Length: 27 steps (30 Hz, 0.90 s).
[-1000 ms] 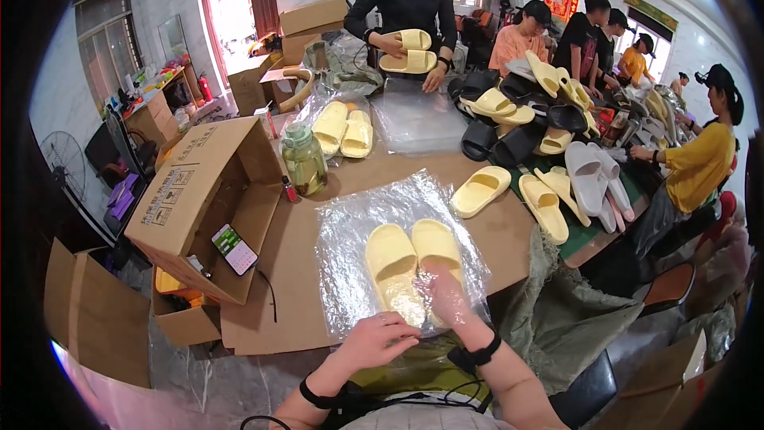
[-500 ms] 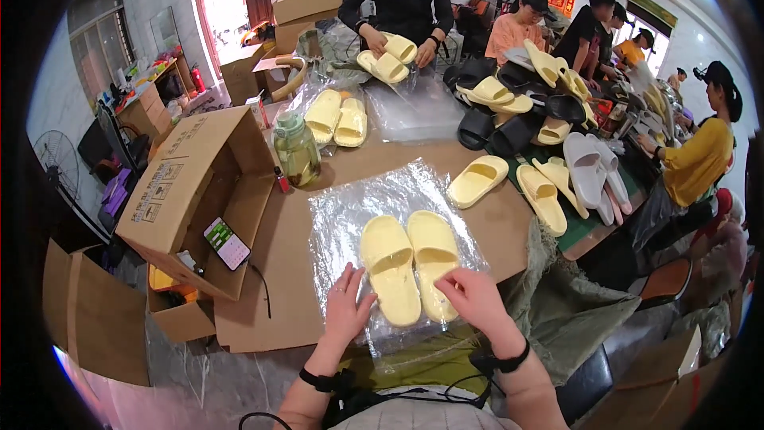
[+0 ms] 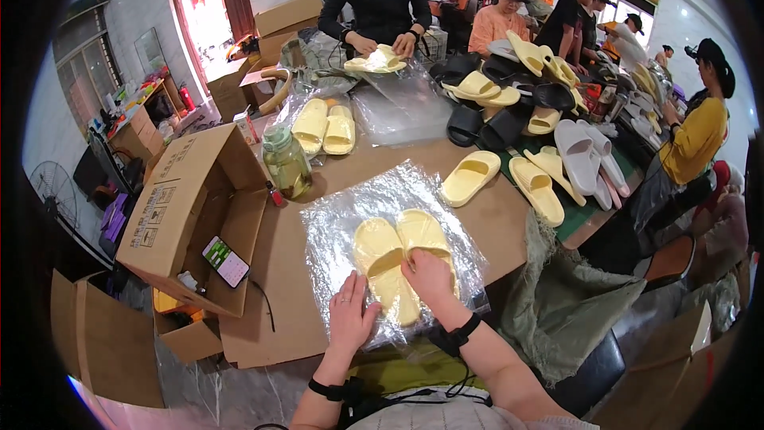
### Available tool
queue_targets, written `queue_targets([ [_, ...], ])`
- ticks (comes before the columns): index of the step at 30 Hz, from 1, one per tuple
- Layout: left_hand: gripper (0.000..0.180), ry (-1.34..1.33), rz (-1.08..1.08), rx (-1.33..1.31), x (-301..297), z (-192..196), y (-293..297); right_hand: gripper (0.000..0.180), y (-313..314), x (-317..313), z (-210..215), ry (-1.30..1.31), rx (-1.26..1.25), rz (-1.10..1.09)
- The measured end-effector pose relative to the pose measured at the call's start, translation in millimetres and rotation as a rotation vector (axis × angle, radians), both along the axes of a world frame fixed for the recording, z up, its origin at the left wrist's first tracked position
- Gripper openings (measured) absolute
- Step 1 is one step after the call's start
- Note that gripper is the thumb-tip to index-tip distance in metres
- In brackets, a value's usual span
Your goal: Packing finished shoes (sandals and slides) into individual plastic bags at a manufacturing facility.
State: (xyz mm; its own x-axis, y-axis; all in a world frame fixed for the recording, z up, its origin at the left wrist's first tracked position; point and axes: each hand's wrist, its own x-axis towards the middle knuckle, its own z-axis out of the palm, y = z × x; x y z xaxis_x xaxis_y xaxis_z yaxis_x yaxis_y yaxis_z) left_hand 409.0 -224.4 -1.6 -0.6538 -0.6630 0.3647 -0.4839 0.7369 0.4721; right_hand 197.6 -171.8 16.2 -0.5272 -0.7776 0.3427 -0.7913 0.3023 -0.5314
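Observation:
A pair of pale yellow slippers, the left slipper (image 3: 378, 245) and the right slipper (image 3: 423, 228), lies side by side with a clear plastic bag (image 3: 338, 223) on the cardboard-covered table. Sheen shows around their heels, but I cannot tell how far the film covers them. My left hand (image 3: 350, 314) rests on the bag beside the left slipper, fingers stretched out, a ring on one. Over the right slipper, just below its strap, my right hand (image 3: 430, 279) has its fingers curled together. Whatever they pinch is hidden.
An open cardboard box (image 3: 187, 215) with a phone (image 3: 226, 261) stands left. Beyond are a glass jar (image 3: 286, 163), a bagged slipper pair (image 3: 325, 126) and loose slippers (image 3: 505, 95). A single slipper (image 3: 471, 178) lies right. Across the table, a person (image 3: 376, 0) handles slippers; others work right.
My right hand has moved up and left, from the right slipper's heel to near its strap. My left hand stays beside the left slipper. The person opposite has lowered their slippers.

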Motion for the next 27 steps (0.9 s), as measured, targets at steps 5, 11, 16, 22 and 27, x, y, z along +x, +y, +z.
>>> queue_targets([
  [5, 0.063, 0.123, 0.036, 0.083, -0.1, -15.8, -8.7, 0.029, 40.6, -14.0, 16.9, -0.135, 0.065, -0.085],
  [11, 0.062, -0.048, 0.049, -0.035, -3.7, -16.4, -4.3, 0.026, 115.4, -51.2, 3.9, -0.278, -0.188, -0.244],
  [16, 0.063, -0.06, 0.037, -0.055, -3.8, -11.6, -2.4, 0.011, 186.3, -82.7, -27.1, -0.502, -0.627, -0.492],
  [22, 0.066, -0.099, 0.032, -0.024, -6.1, -10.3, -0.4, 0.017, 277.1, -135.2, -81.1, -1.269, -1.323, -0.762],
  [27, 0.066, -0.089, 0.023, -0.047, -4.4, -13.5, -1.1, 0.016, 322.8, -183.4, -132.3, -1.402, -1.551, -0.782],
])
